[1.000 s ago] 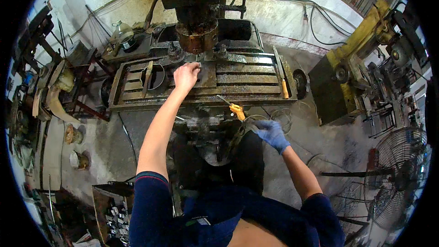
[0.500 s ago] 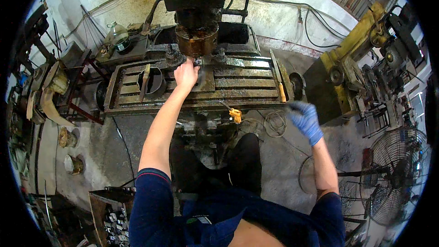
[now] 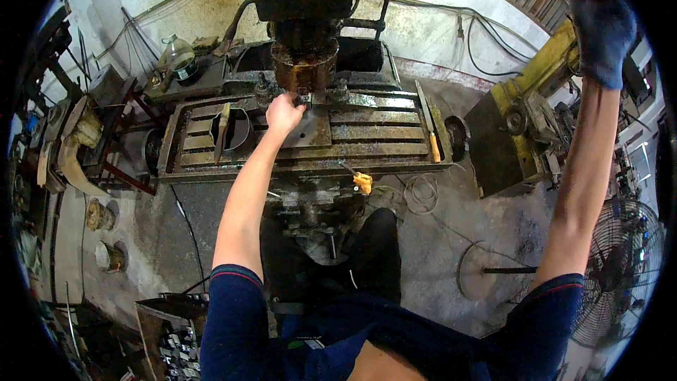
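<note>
I stand at a milling machine with a slotted, rusty table point(image 3: 381, 134). My bare left hand point(image 3: 283, 113) reaches forward and rests closed on a small part on the table, right under the brown spindle head point(image 3: 305, 67). My right hand point(image 3: 599, 25), in a blue glove, is raised high at the upper right, near the picture's edge; what it grips is hidden. A brush with a yellow handle point(image 3: 361, 180) lies at the table's front edge.
A file with an orange handle point(image 3: 428, 125) lies on the table's right end. A yellow machine point(image 3: 525, 127) stands to the right, a floor fan point(image 3: 620, 268) at the lower right. A clear jug point(image 3: 178, 56) sits at the back left. Cables trail over the floor.
My right hand has let go of the yellow-handled brush and risen from waist height to the upper right. My left hand has moved forward to the spot under the spindle.
</note>
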{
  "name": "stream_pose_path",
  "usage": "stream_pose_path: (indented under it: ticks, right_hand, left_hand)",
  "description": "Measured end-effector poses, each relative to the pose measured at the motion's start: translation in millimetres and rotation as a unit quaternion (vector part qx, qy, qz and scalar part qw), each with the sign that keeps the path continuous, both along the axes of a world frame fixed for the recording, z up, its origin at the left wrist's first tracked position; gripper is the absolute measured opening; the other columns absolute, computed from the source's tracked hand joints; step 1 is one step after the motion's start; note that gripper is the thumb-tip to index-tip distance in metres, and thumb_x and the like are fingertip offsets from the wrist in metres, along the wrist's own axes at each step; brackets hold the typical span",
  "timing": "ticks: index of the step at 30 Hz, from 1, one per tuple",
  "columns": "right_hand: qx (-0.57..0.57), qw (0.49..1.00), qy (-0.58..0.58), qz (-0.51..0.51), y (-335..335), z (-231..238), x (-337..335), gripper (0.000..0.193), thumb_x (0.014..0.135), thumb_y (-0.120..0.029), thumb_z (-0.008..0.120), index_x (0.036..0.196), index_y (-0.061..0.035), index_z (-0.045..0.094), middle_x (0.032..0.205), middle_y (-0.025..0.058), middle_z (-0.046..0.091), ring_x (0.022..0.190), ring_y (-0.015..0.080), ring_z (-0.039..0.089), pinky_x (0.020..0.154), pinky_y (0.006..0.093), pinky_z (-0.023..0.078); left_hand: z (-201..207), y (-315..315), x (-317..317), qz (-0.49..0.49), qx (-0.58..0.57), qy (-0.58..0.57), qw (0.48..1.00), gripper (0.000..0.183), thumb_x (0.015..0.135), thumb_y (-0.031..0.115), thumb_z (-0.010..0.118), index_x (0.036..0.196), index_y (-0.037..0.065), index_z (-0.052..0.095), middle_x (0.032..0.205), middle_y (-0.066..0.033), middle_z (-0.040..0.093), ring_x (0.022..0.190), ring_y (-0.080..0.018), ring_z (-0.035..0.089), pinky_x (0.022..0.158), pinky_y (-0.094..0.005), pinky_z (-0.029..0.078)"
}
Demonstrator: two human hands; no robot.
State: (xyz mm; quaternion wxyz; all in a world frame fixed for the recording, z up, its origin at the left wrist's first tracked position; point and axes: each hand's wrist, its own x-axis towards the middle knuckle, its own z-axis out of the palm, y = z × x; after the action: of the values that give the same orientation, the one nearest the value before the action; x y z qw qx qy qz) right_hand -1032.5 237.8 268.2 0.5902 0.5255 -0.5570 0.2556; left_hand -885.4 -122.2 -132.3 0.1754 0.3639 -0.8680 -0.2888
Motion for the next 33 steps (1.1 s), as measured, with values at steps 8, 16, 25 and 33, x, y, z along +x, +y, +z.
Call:
stream_pose_path:
  ticks: [8, 16, 25, 33]
  right_hand:
    - [-0.094, 0.983, -0.127, 0.089, 14, -82, 40, 0.05, 0.089, -0.044, 0.038, 0.093, 0.0027, 0.055, 0.095, 0.0175, 0.061, 0.094, 0.03, 0.058, 0.089, 0.0393, 0.044]
    - [-0.025, 0.867, -0.323, 0.38, 16, -131, 45, 0.055, 0.09, -0.054, 0.033, 0.081, -0.0037, 0.054, 0.092, 0.0165, 0.059, 0.104, 0.0398, 0.051, 0.1, 0.0528, 0.028]
    - [-0.073, 0.89, -0.33, 0.306, 15, -166, 57, 0.05, 0.091, -0.048, 0.035, 0.071, -0.0035, 0.047, 0.084, 0.0167, 0.059, 0.097, 0.0376, 0.053, 0.09, 0.0478, 0.035]
    - [-0.079, 0.9, -0.311, 0.295, 14, -172, 58, 0.048, 0.088, -0.044, 0.044, 0.071, 0.0001, 0.05, 0.082, 0.0147, 0.06, 0.089, 0.028, 0.057, 0.083, 0.0377, 0.04]
  left_hand:
    - [-14, -7, 0, 0.019, -0.012, 0.036, 0.999, 0.035, 0.064, 0.03, 0.073, 0.076, -0.001, 0.064, 0.076, -0.0194, 0.064, 0.076, -0.0347, 0.062, 0.067, -0.0417, 0.05]
    - [-29, -15, -4, 0.03, 0.002, 0.046, 0.999, 0.036, 0.063, 0.032, 0.074, 0.067, -0.001, 0.062, 0.068, -0.0185, 0.062, 0.07, -0.0341, 0.062, 0.064, -0.0424, 0.049]
    - [-29, -19, -7, 0.022, 0.0, 0.015, 1.0, 0.041, 0.062, 0.033, 0.076, 0.061, -0.003, 0.058, 0.067, -0.0201, 0.061, 0.066, -0.0348, 0.061, 0.06, -0.0422, 0.048]
    - [-26, -12, -10, 0.021, -0.03, 0.031, 0.999, 0.039, 0.065, 0.033, 0.075, 0.064, -0.003, 0.06, 0.07, -0.0208, 0.062, 0.071, -0.0361, 0.062, 0.064, -0.0442, 0.049]
